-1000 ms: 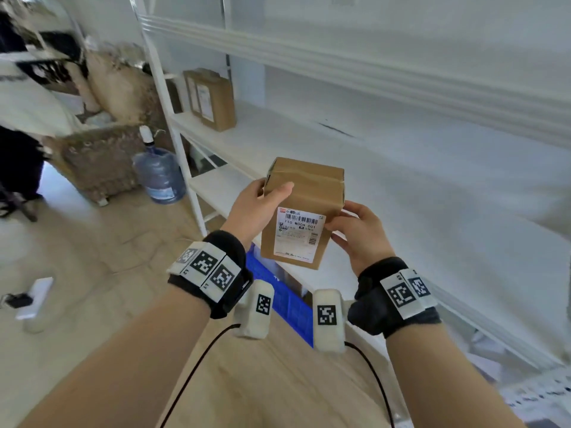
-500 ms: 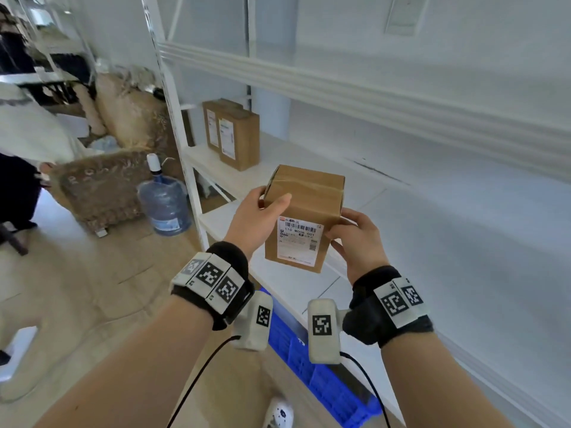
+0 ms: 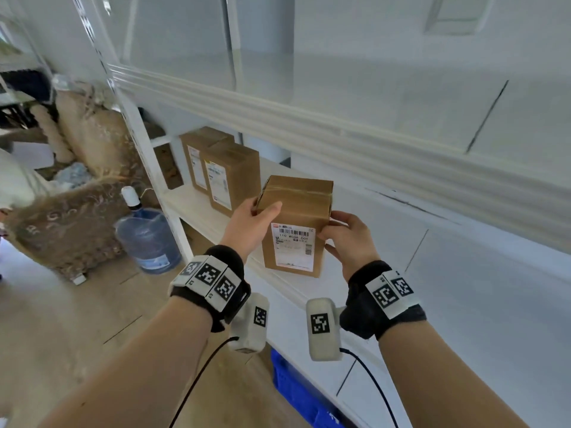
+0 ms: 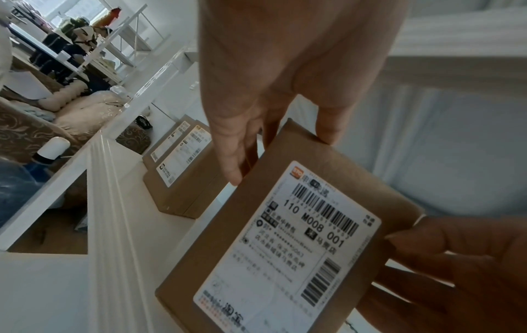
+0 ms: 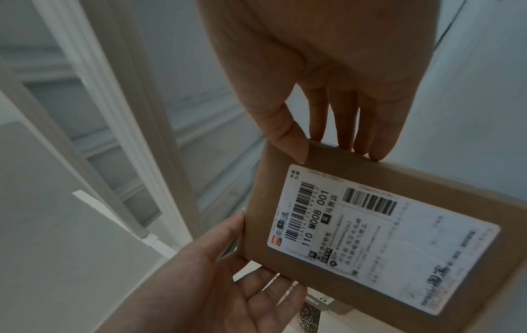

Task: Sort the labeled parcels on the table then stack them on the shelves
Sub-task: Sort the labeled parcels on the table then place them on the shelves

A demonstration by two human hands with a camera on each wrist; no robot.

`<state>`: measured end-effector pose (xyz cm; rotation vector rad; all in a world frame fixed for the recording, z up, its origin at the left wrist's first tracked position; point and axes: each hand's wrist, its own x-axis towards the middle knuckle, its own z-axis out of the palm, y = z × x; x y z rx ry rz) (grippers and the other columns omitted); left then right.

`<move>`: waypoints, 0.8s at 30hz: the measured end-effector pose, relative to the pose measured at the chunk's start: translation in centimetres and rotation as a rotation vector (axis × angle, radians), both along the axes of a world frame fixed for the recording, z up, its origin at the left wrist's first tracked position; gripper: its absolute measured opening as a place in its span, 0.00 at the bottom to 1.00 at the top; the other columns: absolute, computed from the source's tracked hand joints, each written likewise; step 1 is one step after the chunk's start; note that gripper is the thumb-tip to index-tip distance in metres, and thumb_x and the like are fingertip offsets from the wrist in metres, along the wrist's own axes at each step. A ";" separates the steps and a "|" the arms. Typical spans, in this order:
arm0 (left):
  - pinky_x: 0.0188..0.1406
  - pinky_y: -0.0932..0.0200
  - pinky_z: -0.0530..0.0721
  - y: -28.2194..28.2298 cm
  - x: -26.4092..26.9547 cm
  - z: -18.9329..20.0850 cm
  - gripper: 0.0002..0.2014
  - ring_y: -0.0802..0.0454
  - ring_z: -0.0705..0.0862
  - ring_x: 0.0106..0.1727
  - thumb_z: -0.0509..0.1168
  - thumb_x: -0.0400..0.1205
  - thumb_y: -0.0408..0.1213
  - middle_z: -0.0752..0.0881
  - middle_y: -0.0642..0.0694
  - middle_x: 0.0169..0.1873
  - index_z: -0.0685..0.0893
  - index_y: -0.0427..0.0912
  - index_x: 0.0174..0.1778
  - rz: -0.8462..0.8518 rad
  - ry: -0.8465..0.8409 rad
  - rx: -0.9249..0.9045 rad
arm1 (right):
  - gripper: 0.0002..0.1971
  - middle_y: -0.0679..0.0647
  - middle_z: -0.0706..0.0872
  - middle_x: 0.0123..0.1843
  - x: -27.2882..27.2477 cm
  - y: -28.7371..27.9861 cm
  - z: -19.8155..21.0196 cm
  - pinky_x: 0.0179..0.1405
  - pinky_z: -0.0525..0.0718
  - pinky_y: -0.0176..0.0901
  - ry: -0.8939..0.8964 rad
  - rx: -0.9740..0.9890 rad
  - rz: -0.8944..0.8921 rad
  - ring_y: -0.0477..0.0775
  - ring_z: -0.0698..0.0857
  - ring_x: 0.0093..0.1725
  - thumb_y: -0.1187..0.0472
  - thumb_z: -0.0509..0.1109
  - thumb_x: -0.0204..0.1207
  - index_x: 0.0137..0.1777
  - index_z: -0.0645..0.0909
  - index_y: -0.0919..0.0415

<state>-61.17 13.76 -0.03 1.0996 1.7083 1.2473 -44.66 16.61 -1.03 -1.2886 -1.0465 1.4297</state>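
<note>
A person holds a labeled cardboard parcel [image 3: 295, 223] upright in front of a white shelf [image 3: 197, 208], the left hand [image 3: 248, 225] gripping its left edge with the thumb over the front, the right hand [image 3: 347, 239] pinching its right edge. Two parcels [image 3: 222, 174] stand on the shelf beyond.

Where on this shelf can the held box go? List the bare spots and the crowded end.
Bare board runs right of the held parcel, along the shelf toward its right end, and between it and the two standing parcels. Those crowd the left end by the upright post.
</note>
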 end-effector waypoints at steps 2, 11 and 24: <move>0.65 0.45 0.81 1.8 -1.5 -0.3 0.21 0.50 0.85 0.58 0.67 0.79 0.53 0.87 0.52 0.55 0.80 0.48 0.64 -0.004 -0.003 -0.004 | 0.22 0.58 0.86 0.56 -1.4 1.4 0.0 0.52 0.83 0.45 -0.011 -0.012 0.005 0.56 0.84 0.56 0.77 0.65 0.69 0.61 0.75 0.59; 0.66 0.48 0.79 9.8 -8.2 -0.6 0.22 0.48 0.83 0.62 0.64 0.82 0.51 0.85 0.50 0.60 0.77 0.45 0.70 -0.208 0.219 -0.025 | 0.22 0.58 0.85 0.57 -7.7 7.0 -0.8 0.49 0.82 0.44 -0.064 -0.069 -0.131 0.57 0.84 0.56 0.78 0.66 0.70 0.63 0.74 0.61; 0.70 0.57 0.71 16.0 -10.8 0.8 0.16 0.51 0.75 0.71 0.59 0.86 0.39 0.79 0.48 0.70 0.81 0.45 0.69 -0.464 0.809 0.289 | 0.24 0.63 0.87 0.56 -12.8 11.6 -1.1 0.58 0.85 0.54 -0.184 -0.084 -0.313 0.61 0.87 0.55 0.78 0.65 0.70 0.66 0.74 0.61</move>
